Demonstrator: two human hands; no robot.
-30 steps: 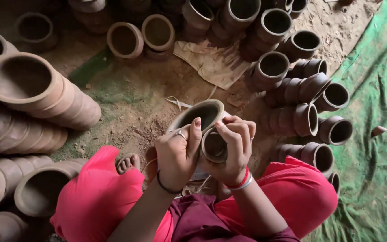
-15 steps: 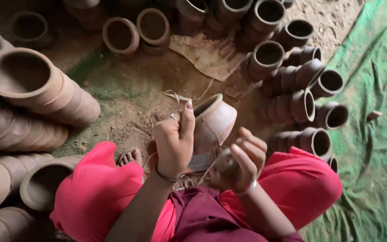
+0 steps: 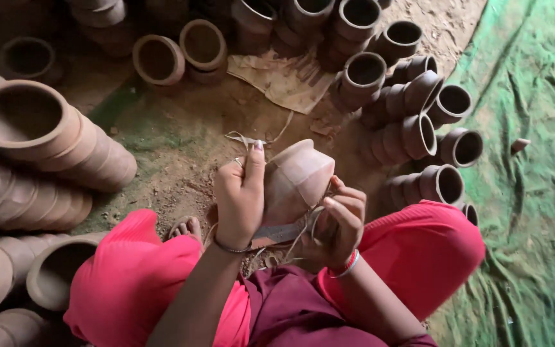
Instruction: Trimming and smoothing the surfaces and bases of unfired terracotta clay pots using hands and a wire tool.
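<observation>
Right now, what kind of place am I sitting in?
Probably a pottery workshop floor: stacked clay pots lie on bare dirt ground, a green tarp alongside, and your hands hold a clay pot.

Two hands, left (image 3: 239, 199) and right (image 3: 338, 225), share one pot (image 3: 297, 180); two bowls (image 3: 181, 54) stand upper centre of the frame; one paper scrap (image 3: 284, 80) lies beside them; one green cloth (image 3: 534, 193) covers the right; stacked pots left and upper right are too overlapped to count.

Left hand (image 3: 240, 196) raised, fingers curled in a grip, right hand (image 3: 336, 225) lower, fingers bent
</observation>
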